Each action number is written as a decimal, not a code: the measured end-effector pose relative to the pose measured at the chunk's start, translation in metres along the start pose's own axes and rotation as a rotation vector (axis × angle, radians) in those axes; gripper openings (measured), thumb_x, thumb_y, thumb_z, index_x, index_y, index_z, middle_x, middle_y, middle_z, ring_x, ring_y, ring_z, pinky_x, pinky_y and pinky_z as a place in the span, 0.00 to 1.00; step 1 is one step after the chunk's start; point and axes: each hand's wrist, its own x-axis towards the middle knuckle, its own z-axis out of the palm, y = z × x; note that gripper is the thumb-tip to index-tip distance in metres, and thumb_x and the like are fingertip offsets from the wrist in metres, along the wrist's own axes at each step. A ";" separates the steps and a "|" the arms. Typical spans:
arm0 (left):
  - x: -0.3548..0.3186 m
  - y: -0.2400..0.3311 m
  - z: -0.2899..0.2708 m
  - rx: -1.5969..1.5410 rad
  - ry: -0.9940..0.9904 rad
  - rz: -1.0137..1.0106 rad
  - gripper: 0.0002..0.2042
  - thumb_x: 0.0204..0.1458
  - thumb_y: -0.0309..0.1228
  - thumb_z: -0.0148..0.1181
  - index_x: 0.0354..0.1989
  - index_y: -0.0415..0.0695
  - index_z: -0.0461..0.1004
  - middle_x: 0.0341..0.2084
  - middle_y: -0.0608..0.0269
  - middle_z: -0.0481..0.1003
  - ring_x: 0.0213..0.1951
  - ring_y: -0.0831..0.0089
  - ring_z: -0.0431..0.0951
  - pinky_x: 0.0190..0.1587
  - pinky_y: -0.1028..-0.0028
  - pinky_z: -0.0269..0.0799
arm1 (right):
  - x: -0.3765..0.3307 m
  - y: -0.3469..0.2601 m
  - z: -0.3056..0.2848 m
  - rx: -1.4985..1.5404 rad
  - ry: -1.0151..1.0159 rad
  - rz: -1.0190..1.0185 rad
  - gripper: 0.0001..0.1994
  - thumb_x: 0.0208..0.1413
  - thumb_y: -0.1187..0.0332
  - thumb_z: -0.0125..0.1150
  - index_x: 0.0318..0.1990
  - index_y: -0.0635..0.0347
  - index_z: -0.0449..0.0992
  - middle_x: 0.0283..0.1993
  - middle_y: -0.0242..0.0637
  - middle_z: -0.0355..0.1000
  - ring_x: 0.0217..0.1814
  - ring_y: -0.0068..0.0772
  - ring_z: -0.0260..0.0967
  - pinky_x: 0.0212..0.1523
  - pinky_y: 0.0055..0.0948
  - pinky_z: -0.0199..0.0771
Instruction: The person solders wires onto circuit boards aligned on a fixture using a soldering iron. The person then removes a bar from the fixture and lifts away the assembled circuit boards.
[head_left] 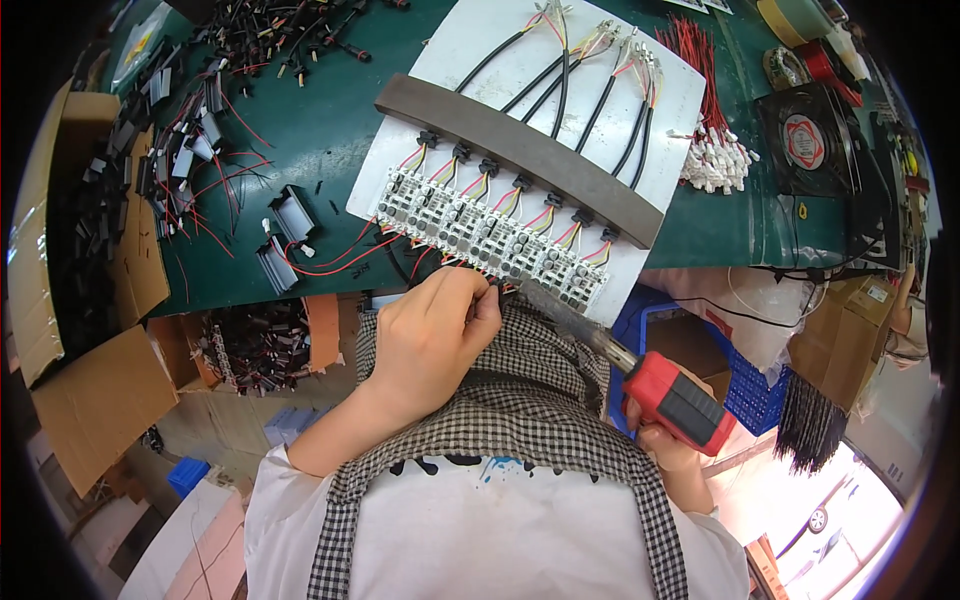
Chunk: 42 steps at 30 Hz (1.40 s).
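Observation:
Near the close edge of a row of small white circuit boards [490, 235], my left hand [425, 335] is closed in a pinch. What its fingertips hold is too small to make out. My right hand [668, 445] grips a soldering iron [685, 402] by its red and black handle. The iron's metal shaft points up and left, its tip close to my left fingertips at the boards' edge. Thin coloured wires join the boards to several black cables [600, 112], which run under a dark grey bar [520, 160]. All this rests on a tilted white panel [682, 105].
Red wires with white connectors [715, 160] lie right of the panel, beside a black fan [805, 140]. Black metal clips [292, 213] and loose parts cover the green table [330, 130] at left. Cardboard boxes [105, 400] stand at left, a blue crate [755, 390] at right.

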 end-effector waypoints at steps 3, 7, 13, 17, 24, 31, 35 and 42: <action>0.000 0.000 0.000 -0.002 0.004 0.000 0.08 0.45 0.22 0.62 0.27 0.41 0.68 0.18 0.63 0.69 0.18 0.67 0.72 0.21 0.71 0.67 | -0.017 0.000 0.004 0.013 0.067 0.138 0.28 0.45 0.54 0.71 0.45 0.69 0.75 0.32 0.38 0.77 0.27 0.28 0.75 0.31 0.24 0.74; 0.000 0.000 0.000 0.003 0.012 0.006 0.07 0.45 0.22 0.62 0.27 0.42 0.68 0.18 0.63 0.70 0.18 0.67 0.72 0.21 0.70 0.67 | -0.014 -0.001 0.003 0.128 0.067 0.145 0.25 0.46 0.54 0.70 0.44 0.68 0.76 0.32 0.38 0.77 0.26 0.29 0.75 0.31 0.24 0.75; -0.002 0.002 -0.002 0.006 -0.032 -0.037 0.06 0.45 0.19 0.63 0.28 0.38 0.71 0.20 0.62 0.72 0.22 0.72 0.74 0.24 0.76 0.70 | -0.005 -0.002 0.004 0.133 0.054 0.072 0.28 0.47 0.54 0.69 0.47 0.73 0.74 0.29 0.36 0.75 0.24 0.28 0.73 0.28 0.22 0.73; -0.001 0.002 -0.002 -0.005 -0.036 -0.048 0.05 0.45 0.19 0.63 0.28 0.38 0.71 0.21 0.61 0.72 0.22 0.72 0.74 0.24 0.76 0.70 | 0.002 -0.001 0.002 0.078 -0.005 -0.031 0.29 0.48 0.55 0.69 0.48 0.75 0.73 0.27 0.35 0.75 0.22 0.25 0.72 0.27 0.22 0.72; 0.000 0.000 -0.001 -0.015 0.002 -0.043 0.07 0.45 0.22 0.62 0.27 0.42 0.68 0.19 0.62 0.70 0.19 0.66 0.73 0.21 0.70 0.67 | -0.008 -0.011 0.006 0.204 0.021 0.247 0.35 0.49 0.42 0.62 0.46 0.71 0.69 0.42 0.42 0.71 0.21 0.25 0.63 0.23 0.24 0.62; -0.003 -0.001 0.005 0.010 0.016 -0.001 0.08 0.43 0.20 0.64 0.28 0.40 0.70 0.21 0.63 0.71 0.20 0.72 0.75 0.23 0.74 0.70 | -0.011 -0.015 0.013 0.422 0.218 0.226 0.36 0.45 0.43 0.69 0.46 0.73 0.71 0.38 0.44 0.73 0.23 0.24 0.66 0.24 0.21 0.63; -0.003 0.002 0.001 0.068 0.042 0.021 0.08 0.42 0.22 0.64 0.26 0.41 0.69 0.20 0.64 0.71 0.20 0.71 0.74 0.22 0.72 0.69 | -0.010 -0.014 0.010 0.402 0.233 0.260 0.39 0.45 0.42 0.67 0.50 0.73 0.67 0.42 0.48 0.71 0.21 0.25 0.63 0.22 0.22 0.59; 0.016 -0.004 -0.034 0.297 -0.084 0.263 0.05 0.44 0.31 0.64 0.26 0.48 0.74 0.18 0.67 0.71 0.20 0.71 0.72 0.22 0.70 0.67 | 0.001 -0.022 0.015 0.393 0.319 0.214 0.38 0.46 0.44 0.67 0.51 0.72 0.66 0.41 0.48 0.71 0.21 0.25 0.63 0.22 0.21 0.60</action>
